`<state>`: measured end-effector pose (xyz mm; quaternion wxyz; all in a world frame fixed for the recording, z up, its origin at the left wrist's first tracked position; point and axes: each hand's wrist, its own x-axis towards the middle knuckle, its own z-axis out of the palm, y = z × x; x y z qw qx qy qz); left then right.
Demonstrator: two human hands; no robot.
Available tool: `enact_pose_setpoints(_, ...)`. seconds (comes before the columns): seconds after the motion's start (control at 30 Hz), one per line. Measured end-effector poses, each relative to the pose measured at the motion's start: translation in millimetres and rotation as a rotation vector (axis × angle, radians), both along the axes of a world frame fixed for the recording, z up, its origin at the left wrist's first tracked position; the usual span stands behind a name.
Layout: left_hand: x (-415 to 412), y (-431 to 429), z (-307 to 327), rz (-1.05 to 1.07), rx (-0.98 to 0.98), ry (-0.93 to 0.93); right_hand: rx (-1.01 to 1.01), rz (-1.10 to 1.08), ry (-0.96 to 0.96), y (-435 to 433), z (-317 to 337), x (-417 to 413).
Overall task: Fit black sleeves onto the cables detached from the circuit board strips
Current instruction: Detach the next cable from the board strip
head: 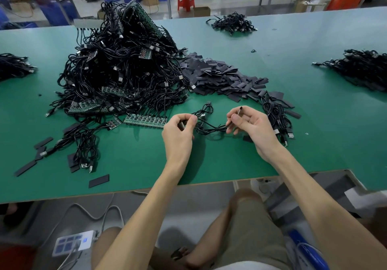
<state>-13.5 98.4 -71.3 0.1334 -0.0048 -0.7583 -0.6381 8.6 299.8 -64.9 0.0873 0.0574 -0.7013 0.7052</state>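
Over the green table (230,160) my left hand (180,131) pinches one end of a thin black cable (207,128), with a dark cylindrical piece showing between its fingers. My right hand (249,123) pinches the cable's other end, whose thin tip (240,110) sticks up above the fingers. The cable loops between both hands. A big heap of black cables and green circuit board strips (117,70) lies to the left. Flat black sleeves (222,77) are piled behind my hands. One circuit board strip (145,121) lies just left of my left hand.
Finished-looking cable bundles lie by my right hand (278,116), at far right (360,68), far back (232,23) and far left (14,65). Loose sleeves (98,180) are scattered at the front left. The table's near edge runs just below my forearms.
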Motion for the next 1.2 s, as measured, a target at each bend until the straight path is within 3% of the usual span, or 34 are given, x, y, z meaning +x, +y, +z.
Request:
enact_pose_setpoints(0.4, -3.0, 1.5, -4.6, -0.010, -0.126, -0.019, -0.229, -0.027, -0.106, 7.9, 0.9, 0.2)
enact_pose_setpoints(0.8, 5.7, 5.9, 1.8, -0.259, -0.284, 0.036, -0.179, -0.014, -0.124, 3.3, 0.8, -0.6)
enact_pose_setpoints(0.93, 6.6, 6.9, 2.7, -0.194, -0.334, 0.047, -0.172, 0.000, -0.160, 5.7, 1.1, 0.8)
enact_pose_setpoints(1.2, 4.0, 0.5, 3.7, 0.035, -0.249, 0.000, -0.199, -0.072, -0.143, 4.6, 0.4, -2.3)
